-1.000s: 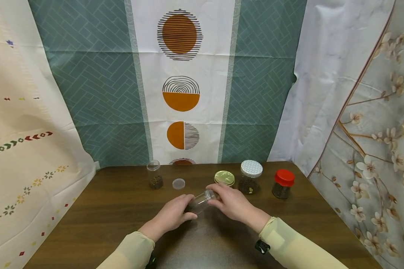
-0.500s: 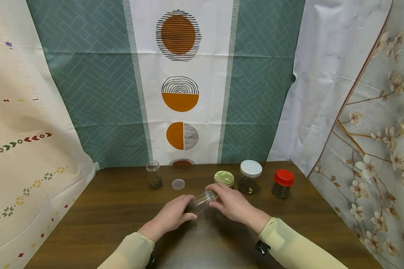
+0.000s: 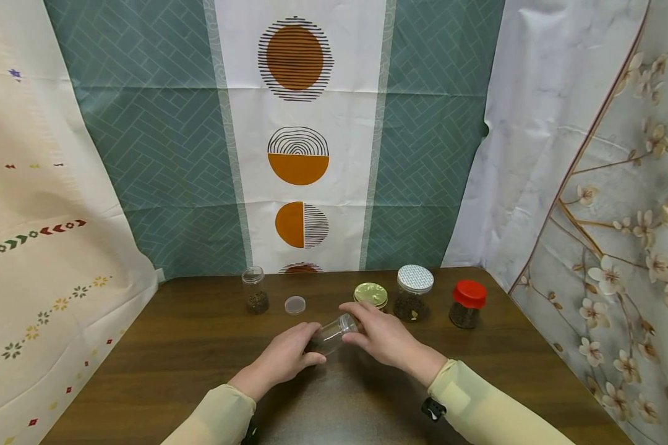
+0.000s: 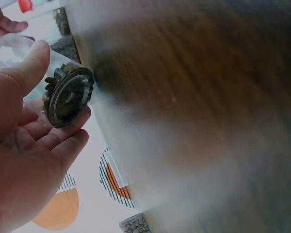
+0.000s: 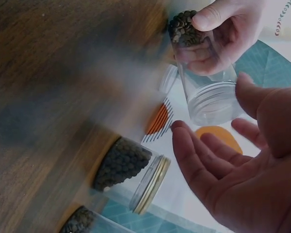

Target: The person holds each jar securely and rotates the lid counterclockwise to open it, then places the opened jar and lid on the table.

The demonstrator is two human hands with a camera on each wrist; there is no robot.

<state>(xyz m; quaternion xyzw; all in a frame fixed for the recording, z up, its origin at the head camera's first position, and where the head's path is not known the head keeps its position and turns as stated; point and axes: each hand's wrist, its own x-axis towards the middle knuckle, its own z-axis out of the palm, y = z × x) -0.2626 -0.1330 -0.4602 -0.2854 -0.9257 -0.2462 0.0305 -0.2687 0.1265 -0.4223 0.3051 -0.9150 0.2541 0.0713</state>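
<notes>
My left hand [image 3: 287, 353] grips a clear jar [image 3: 331, 336] near its base, tilted so the threaded end points up and right toward my other hand. Dark brown seeds or beans [image 5: 188, 30] lie gathered at the jar's bottom in the right wrist view. Around that threaded end, my right hand [image 3: 385, 337] has its fingers spread and loosely bent. Its thumb [image 5: 250, 94] is right at the ridged edge, while the other fingertips stand apart from the jar. From the left wrist, the jar's round base [image 4: 70, 99] shows between thumb and fingers.
A clear lid [image 3: 295, 305] lies beside a lidless jar [image 3: 255, 290] with brown contents, back left. Toward the back right stand jars with a gold lid [image 3: 370, 293], a white patterned lid [image 3: 415, 278] and a red lid [image 3: 470, 293]. Fabric hangs behind the wooden table [image 3: 161, 358].
My right hand has shifted slightly at the jar's threaded end, its fingers and thumb moving a little left. The left hand and the jar stay nearly in place.
</notes>
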